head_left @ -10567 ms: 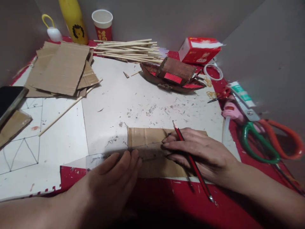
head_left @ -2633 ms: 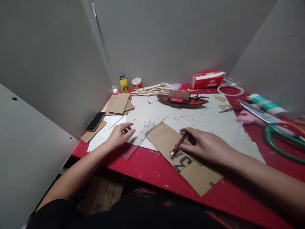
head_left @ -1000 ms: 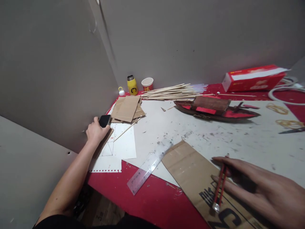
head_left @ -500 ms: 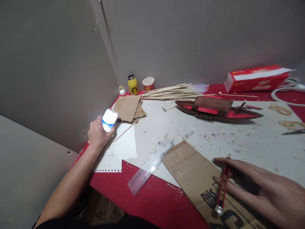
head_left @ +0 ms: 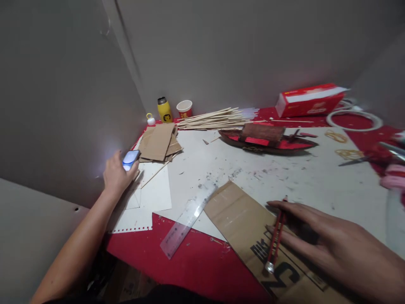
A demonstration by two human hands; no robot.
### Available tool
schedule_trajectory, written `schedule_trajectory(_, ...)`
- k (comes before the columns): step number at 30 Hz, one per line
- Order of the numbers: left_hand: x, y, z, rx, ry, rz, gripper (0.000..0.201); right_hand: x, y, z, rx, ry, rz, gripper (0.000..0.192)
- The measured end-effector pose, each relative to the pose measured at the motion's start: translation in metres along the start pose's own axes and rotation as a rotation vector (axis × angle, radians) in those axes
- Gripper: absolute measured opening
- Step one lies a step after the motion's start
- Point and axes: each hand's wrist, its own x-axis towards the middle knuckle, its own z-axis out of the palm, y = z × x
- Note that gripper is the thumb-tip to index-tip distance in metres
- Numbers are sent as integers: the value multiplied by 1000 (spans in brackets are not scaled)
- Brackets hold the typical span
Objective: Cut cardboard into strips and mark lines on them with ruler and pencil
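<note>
At the left, my left hand has its fingers around a smartphone with a lit screen, low over a sheet of paper with thin drawn lines. My right hand holds a red-and-black pencil between thumb and fingers, its silvery end towards me. Beneath that hand lies a long piece of printed brown cardboard. A clear plastic ruler rests at an angle beside the cardboard's left edge.
Behind are cardboard pieces, wooden sticks, a yellow bottle, a paper cup and a model boat. Right of these are a red tissue pack, a white cable and rubber bands. Grey panels border the table.
The view has turned right, bringing items at the right edge into sight. My left hand has lowered and tilted the phone, whose screen looks less bright. My right hand still holds the pencil.
</note>
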Motion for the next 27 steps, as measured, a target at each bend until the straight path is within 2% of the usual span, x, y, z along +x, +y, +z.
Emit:
schedule_trajectory(2, -19, 18, -11, -80, -51, 119, 58, 1, -5, -3, 15, -27, 33, 39)
schedule_trajectory(5, -63, 49, -23, -216, -246, 362, 44, 4, -10, -7, 25, -53, 46, 41)
schedule_trajectory(6, -77, 58, -26, -244, -312, 441, 45, 5, -11, -8, 29, -61, 49, 41)
schedule_trajectory(8, -98, 72, -29, -192, -450, 590, 47, 6, -13, -10, 26, -84, 63, 41)
schedule_trajectory(10, -107, 81, -29, -135, -509, 652, 44, 7, -16, -13, 18, -110, 86, 42)
schedule_trajectory(14, -105, 85, -27, -123, -580, 630, 34, 8, -24, -18, 40, -152, 154, 44)
schedule_trajectory(17, -103, 83, -27, -154, -608, 626, 30, 11, -29, -23, 136, -191, 226, 39)
schedule_trajectory(22, -108, 81, -30, -208, -597, 614, 28, 16, -36, -31, 509, -290, 387, 24)
schedule_trajectory(25, -106, 76, -30, -237, -556, 577, 26, 20, -36, -33, 746, -338, 525, 28)
schedule_trajectory(27, -102, 71, -30, -263, -526, 551, 30, 21, -34, -34, 821, -327, 588, 34)
